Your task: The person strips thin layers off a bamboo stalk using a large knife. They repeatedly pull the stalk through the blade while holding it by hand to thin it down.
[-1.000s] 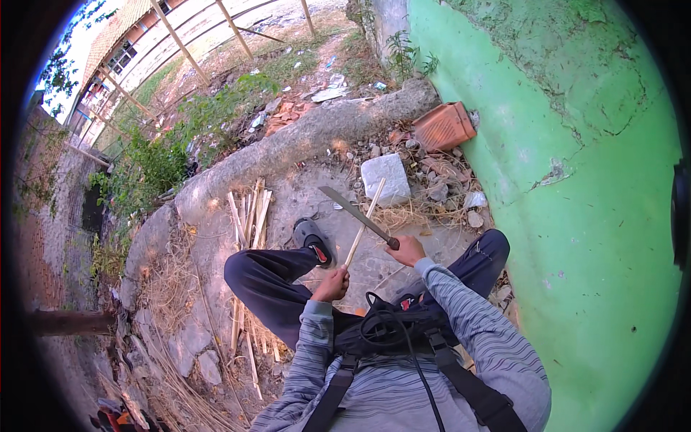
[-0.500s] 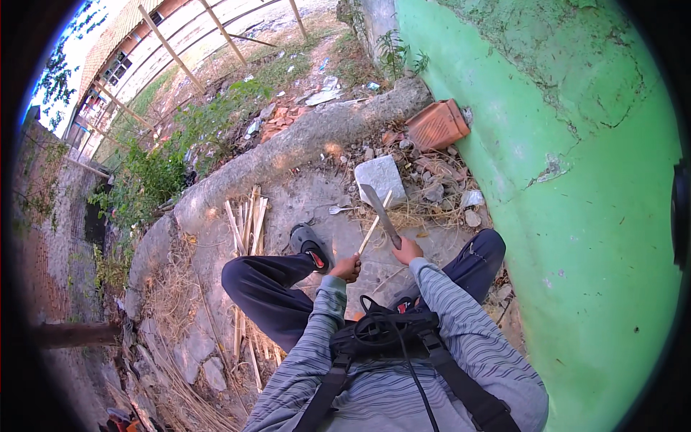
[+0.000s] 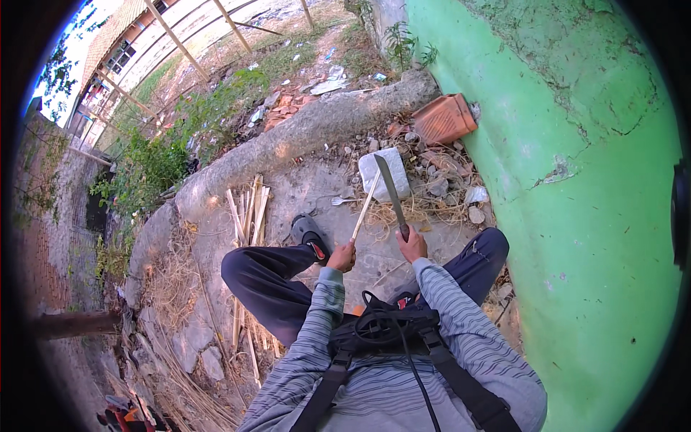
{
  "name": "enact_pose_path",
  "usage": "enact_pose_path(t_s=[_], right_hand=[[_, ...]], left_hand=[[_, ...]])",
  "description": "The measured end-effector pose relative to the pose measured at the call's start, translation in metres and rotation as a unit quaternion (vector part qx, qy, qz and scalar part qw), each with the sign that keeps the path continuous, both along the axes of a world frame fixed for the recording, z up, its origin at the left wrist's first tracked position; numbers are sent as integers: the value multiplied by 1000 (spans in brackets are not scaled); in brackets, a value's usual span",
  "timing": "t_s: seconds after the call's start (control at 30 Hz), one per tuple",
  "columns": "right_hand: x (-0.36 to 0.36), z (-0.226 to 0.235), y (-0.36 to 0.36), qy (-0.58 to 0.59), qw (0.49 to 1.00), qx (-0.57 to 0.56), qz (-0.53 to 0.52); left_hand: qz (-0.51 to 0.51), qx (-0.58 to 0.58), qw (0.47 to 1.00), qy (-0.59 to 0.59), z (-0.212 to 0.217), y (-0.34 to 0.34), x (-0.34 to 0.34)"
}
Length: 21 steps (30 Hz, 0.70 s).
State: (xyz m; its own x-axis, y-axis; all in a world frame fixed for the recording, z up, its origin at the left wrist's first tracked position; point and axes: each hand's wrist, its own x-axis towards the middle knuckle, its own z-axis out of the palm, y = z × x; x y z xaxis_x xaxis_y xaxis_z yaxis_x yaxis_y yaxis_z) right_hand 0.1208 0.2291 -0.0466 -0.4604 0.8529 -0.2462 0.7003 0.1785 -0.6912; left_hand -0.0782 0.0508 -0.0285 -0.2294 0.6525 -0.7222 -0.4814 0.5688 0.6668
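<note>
Left hand [image 3: 342, 255] fisted round pale stick [image 3: 365, 205] slanting up-right onto grey stone block [image 3: 384, 174], right hand [image 3: 412, 245] clenching machete [image 3: 391, 191] just beside, blade parallel

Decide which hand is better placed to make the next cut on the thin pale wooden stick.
Right, probably. The right hand grips the long dark machete, blade raised beside the stick; the left hand only steadies the stick's lower end.
</note>
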Motion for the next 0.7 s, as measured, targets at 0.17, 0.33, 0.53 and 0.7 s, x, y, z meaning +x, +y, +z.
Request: enact_pose_path(t_s=[0.17, 0.33, 0.53, 0.7], right_hand=[[-2, 11, 10, -81, 995, 5, 59], [13, -13, 3, -75, 997, 23, 13], [17, -11, -1, -115, 991, -7, 61], [-6, 6, -14, -66, 997, 30, 28]], left_hand=[[-8, -61, 998, -11, -31, -7, -2], [-6, -49, 999, 18, -42, -1, 20], [-56, -25, 992, 111, -57, -1, 14], [-69, -96, 954, 275, -64, -18, 10]])
